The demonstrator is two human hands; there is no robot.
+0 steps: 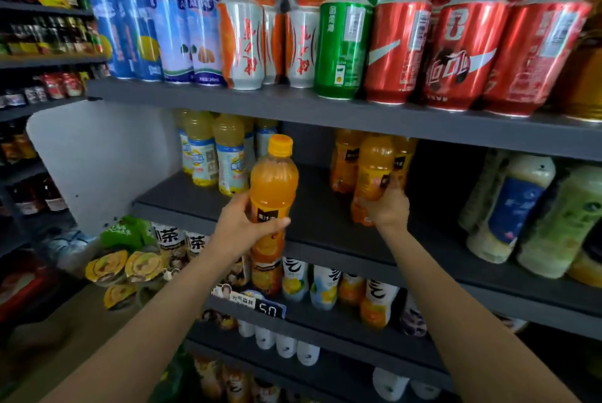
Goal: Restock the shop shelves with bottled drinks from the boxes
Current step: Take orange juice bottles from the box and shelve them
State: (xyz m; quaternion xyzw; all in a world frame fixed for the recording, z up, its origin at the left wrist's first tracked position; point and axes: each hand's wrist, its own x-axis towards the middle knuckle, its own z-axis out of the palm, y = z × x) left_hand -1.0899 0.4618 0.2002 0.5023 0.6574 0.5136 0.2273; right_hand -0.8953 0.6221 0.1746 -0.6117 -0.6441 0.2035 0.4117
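My left hand (pixel 242 226) grips an orange juice bottle (pixel 273 187) with a yellow cap, held upright in front of the middle shelf's (pixel 312 207) front edge. My right hand (pixel 389 207) holds a second orange juice bottle (pixel 371 171) by its lower half; the bottle stands on the middle shelf, in front of two more orange bottles (pixel 343 161) at the back. Its base is hidden by my hand.
Pale yellow drink bottles (pixel 211 151) stand at the shelf's back left, white and green bottles (pixel 521 210) lean at the right. Cans (pixel 342 47) fill the shelf above. Smaller bottles (pixel 325 285) and cups (pixel 107 267) sit on the shelves below. A white side panel (pixel 97 158) bounds the left.
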